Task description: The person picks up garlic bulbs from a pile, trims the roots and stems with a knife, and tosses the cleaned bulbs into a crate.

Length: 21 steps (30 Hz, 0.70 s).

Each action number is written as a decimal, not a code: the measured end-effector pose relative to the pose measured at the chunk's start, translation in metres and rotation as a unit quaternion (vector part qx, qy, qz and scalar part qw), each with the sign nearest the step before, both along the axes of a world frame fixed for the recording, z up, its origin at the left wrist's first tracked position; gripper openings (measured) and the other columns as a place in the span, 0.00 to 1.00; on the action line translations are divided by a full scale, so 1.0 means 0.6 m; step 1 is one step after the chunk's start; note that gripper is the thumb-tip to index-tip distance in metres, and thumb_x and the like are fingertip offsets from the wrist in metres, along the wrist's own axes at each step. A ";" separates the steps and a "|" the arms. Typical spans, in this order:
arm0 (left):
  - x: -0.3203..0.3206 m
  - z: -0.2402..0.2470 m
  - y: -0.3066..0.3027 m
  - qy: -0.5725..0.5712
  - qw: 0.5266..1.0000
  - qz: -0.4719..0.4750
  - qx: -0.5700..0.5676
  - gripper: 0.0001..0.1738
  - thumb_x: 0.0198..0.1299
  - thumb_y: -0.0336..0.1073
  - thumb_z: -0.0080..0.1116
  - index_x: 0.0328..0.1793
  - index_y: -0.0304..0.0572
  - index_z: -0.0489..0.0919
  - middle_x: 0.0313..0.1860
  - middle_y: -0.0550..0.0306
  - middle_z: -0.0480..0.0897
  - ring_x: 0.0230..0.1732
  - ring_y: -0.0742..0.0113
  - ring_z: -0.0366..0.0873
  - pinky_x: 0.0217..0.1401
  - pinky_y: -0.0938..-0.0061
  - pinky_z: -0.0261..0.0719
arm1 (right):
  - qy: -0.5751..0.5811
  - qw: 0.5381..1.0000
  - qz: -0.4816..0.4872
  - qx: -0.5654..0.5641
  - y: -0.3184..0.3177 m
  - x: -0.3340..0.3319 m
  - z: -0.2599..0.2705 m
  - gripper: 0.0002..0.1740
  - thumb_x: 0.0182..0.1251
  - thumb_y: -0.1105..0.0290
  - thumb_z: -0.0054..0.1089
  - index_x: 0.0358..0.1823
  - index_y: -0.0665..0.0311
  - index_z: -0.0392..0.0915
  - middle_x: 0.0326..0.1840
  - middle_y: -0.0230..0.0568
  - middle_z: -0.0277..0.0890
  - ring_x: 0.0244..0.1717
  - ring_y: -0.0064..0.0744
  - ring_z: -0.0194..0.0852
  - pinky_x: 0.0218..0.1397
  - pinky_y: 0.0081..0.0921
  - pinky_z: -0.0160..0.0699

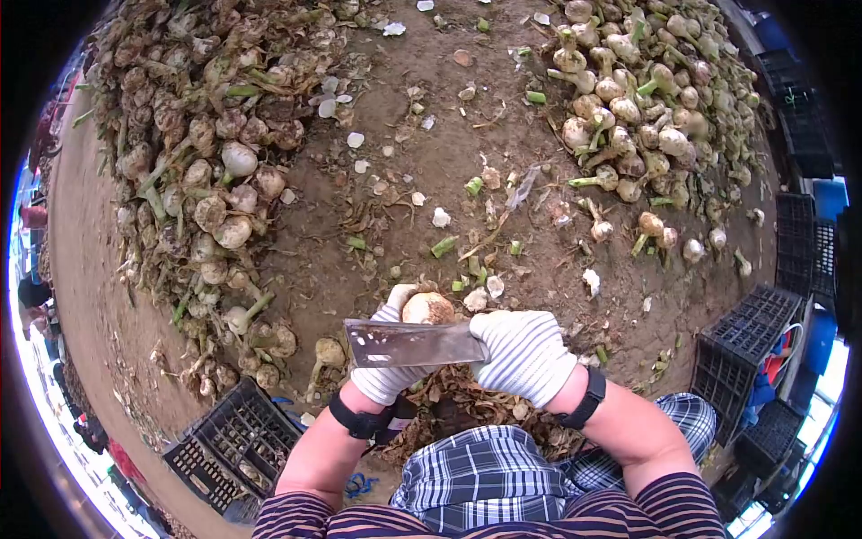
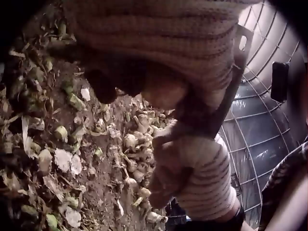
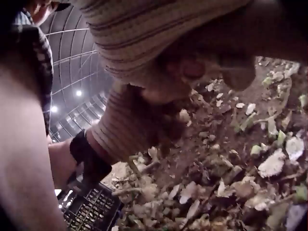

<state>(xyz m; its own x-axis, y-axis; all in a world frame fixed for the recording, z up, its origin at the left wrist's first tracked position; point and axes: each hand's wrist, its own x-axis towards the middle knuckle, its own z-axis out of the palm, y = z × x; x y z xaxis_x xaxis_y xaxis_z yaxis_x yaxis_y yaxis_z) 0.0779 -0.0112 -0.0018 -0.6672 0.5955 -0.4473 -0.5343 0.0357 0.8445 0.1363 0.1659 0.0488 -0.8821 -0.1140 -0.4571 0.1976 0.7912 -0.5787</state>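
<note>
In the head view both hands wear striped white gloves. The left hand [image 1: 388, 377] holds a brownish-white bulb [image 1: 428, 309], its fingers partly behind a wide metal blade [image 1: 409, 344]. Gripped at its right end by the right hand [image 1: 525, 352], the blade lies across in front of the bulb and the left palm. In the left wrist view the left glove [image 2: 163, 38] fills the top, with the right glove [image 2: 204, 173] below it. The right wrist view has the right glove [image 3: 144, 38] over the left glove [image 3: 127, 125]; the bulb is too dark to make out there.
A large heap of bulbs with stalks [image 1: 202, 171] lies at the left, another heap [image 1: 664, 108] at the upper right. Black crates stand at lower left [image 1: 242, 440] and right [image 1: 745, 350]. Cut stalks and peel litter the soil [image 1: 503, 54] between the heaps.
</note>
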 end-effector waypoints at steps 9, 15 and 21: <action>0.016 0.062 -0.010 0.148 0.984 0.061 0.073 0.29 0.39 0.41 0.74 0.48 0.41 0.76 0.33 0.57 0.79 0.37 0.60 0.80 0.47 0.69 0.80 | -0.128 0.968 -0.141 0.161 0.089 0.105 -0.127 0.11 0.47 0.63 0.57 0.32 0.58 0.79 0.28 0.49 0.80 0.31 0.50 0.79 0.35 0.41 0.78; -0.089 0.000 -0.023 0.272 0.957 -0.010 -0.103 0.57 0.25 0.48 0.84 0.65 0.43 0.65 0.53 0.53 0.68 0.53 0.62 0.73 0.58 0.69 0.76 | -0.011 0.969 -0.246 0.013 0.084 0.065 -0.092 0.06 0.46 0.66 0.55 0.26 0.58 0.76 0.23 0.51 0.75 0.27 0.53 0.75 0.31 0.39 0.75; -0.055 0.010 -0.009 0.011 0.998 0.055 -0.034 0.55 0.29 0.34 0.83 0.66 0.41 0.61 0.52 0.53 0.75 0.53 0.65 0.76 0.56 0.70 0.78 | 0.015 0.992 -0.124 -0.008 0.037 0.034 -0.007 0.07 0.49 0.65 0.54 0.27 0.57 0.77 0.21 0.47 0.75 0.23 0.51 0.75 0.27 0.40 0.74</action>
